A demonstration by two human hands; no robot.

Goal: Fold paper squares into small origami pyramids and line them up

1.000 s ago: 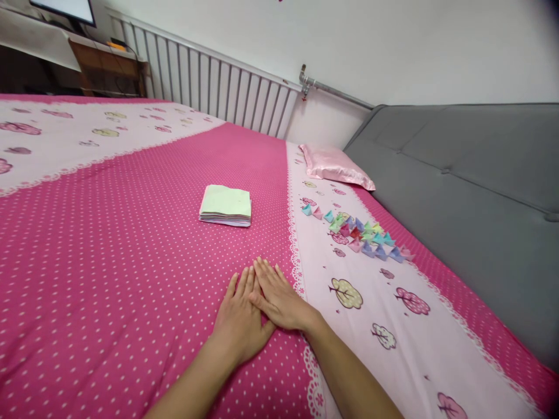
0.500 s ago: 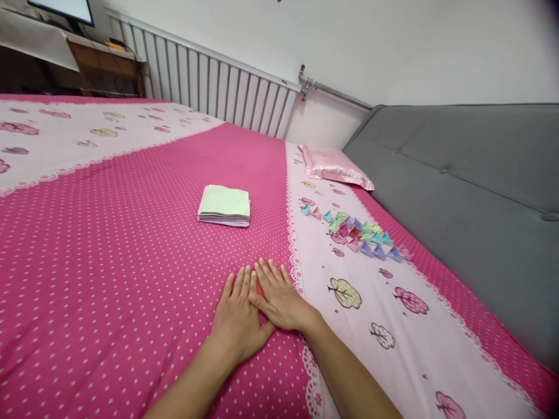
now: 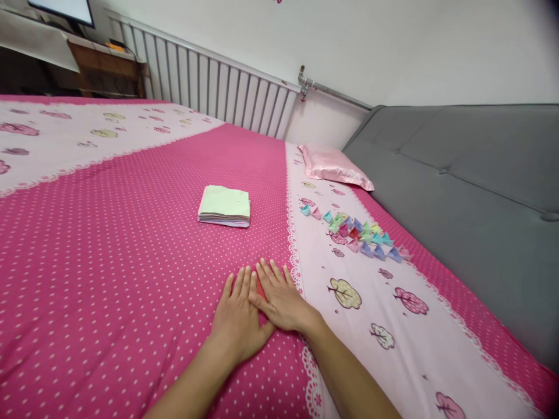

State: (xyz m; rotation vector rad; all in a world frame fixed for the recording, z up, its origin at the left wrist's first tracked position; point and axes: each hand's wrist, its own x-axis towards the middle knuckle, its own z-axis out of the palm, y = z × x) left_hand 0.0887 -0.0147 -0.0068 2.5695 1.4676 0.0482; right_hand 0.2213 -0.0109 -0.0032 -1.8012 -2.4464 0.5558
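Observation:
My left hand (image 3: 239, 317) lies flat on the pink polka-dot bedspread (image 3: 144, 267), fingers stretched forward. Beside it, my right hand (image 3: 278, 297) is also flat, its thumb resting over the edge of my left hand. Between the two hands shows a small bit of red paper (image 3: 261, 288); most of it is hidden beneath them, so its shape cannot be made out. Farther forward lies a stack of square paper sheets (image 3: 225, 202), pale green on top. Several small folded paper boats (image 3: 367, 248) in many colours stand in rows to the right of my hands.
A shiny pink pillow (image 3: 334, 164) rests at the far right of the bed, against the grey padded headboard (image 3: 463, 174). Behind the bed are a white radiator (image 3: 209, 75) and a pipe (image 3: 338, 91). At the far left stands a desk (image 3: 102, 61) with a monitor (image 3: 65, 9).
Almost nothing differs. The fingers of my right hand have spread slightly and shifted a touch to the right; my left hand, the paper stack and the boats stay in place.

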